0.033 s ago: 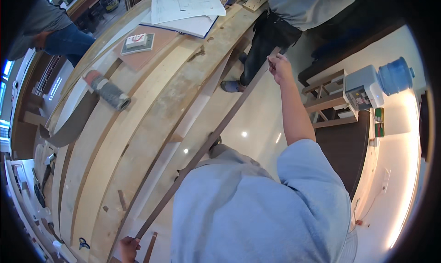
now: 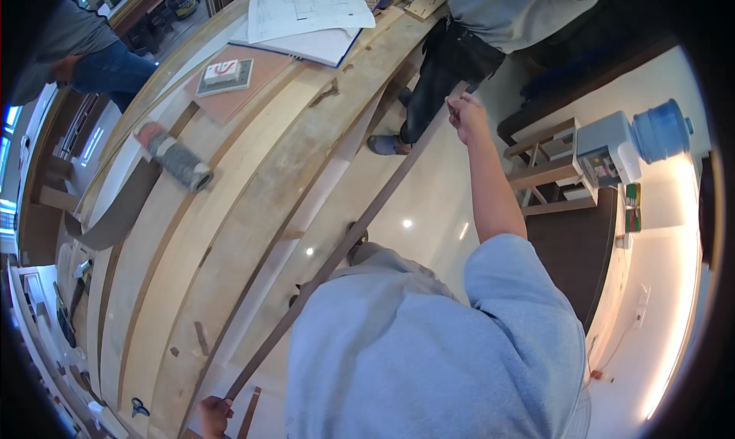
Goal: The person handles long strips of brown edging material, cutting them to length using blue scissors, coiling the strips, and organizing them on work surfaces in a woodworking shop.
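My left hand (image 2: 215, 417) and my right hand (image 2: 466, 116) both hold one long, narrow brown strip (image 2: 387, 189). The left hand is closed on its near end at the lower edge of the view. With my right arm stretched forward, the right hand pinches the strip close to its far end. The strip runs diagonally past my front, along the side of a wooden workbench (image 2: 253, 186). A shorter brown strip (image 2: 250, 412) lies beside my left hand.
The bench carries paper drawings (image 2: 306, 10), a roll (image 2: 174, 157), a curled grey band (image 2: 122, 209), scissors (image 2: 139, 407) and a hammer (image 2: 79, 282). One person (image 2: 467, 48) stands at its far end, another (image 2: 107, 48) at far left. A water dispenser (image 2: 609, 148) stands right.
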A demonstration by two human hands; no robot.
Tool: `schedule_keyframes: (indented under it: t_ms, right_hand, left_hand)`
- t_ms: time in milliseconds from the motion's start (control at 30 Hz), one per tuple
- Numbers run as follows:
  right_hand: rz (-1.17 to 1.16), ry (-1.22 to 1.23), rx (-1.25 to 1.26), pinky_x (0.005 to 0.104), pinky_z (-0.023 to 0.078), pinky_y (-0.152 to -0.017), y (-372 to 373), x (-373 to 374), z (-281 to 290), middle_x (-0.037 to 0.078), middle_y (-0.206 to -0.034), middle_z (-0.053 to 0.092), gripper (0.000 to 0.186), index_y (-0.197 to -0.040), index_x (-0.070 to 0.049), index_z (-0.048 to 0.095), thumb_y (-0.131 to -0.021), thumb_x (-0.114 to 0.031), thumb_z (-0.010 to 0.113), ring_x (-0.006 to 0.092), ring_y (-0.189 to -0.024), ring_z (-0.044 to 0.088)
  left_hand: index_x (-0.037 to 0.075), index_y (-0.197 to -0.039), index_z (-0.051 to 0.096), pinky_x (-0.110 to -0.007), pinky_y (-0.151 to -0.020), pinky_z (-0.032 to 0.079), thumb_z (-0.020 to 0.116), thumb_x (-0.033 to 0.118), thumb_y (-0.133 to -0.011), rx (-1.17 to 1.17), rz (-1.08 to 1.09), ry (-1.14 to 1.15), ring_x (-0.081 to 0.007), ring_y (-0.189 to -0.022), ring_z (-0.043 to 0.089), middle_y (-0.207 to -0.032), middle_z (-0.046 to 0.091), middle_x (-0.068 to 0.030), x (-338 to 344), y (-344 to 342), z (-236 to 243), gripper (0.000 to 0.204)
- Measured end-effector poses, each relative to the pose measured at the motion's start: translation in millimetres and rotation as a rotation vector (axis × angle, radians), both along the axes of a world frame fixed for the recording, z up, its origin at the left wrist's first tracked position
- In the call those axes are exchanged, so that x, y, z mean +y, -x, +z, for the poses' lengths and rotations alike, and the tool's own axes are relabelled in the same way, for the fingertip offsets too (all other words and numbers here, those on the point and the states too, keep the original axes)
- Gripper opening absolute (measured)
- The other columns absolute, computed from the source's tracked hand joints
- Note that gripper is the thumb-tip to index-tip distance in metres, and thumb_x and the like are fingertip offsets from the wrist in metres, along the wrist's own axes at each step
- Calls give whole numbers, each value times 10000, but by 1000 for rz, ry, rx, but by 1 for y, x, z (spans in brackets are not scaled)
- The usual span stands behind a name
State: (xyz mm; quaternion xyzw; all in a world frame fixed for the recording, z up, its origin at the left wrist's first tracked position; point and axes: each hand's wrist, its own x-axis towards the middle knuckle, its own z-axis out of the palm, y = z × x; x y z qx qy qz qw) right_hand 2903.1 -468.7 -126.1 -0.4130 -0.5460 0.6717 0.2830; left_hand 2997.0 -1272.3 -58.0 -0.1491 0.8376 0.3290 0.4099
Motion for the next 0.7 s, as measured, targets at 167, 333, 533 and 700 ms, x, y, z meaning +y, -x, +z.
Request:
schedule_keyframes:
  t_ms: [167,333,533,700]
  right_hand:
    - [62,49,-18,229,403,-545,18,49,-19,14,-821,629,317,-1101,-74,486,-820,-21,622,80,-632,537]
    - [62,32,-5,220,408,-513,46,60,-10,28,-821,630,319,-1103,-30,502,-808,-29,624,91,-643,544]
    - [138,-36,-96,232,414,-480,88,54,-14,17,-787,606,244,-1058,-61,546,-818,-40,582,99,-628,544]
    - [86,2,-65,264,405,-459,123,54,-18,41,-750,578,282,-1114,-43,548,-833,-22,548,131,-554,513]
  left_hand:
    - [-13,-763,584,-280,-540,367,536,44,-831,59,204,-76,-119,-588,464,-614,531,-19,27,-5,-13,101]
    - [-18,-739,595,-295,-544,357,563,77,-826,-4,101,144,-125,-591,457,-621,545,-28,73,19,14,133]
    - [-8,-703,621,-342,-585,393,619,187,-802,14,-60,140,-162,-609,485,-589,546,-66,76,49,20,219]
    - [4,-787,634,-335,-600,416,615,222,-828,-105,-4,159,-169,-627,514,-667,596,-67,50,57,-4,223]
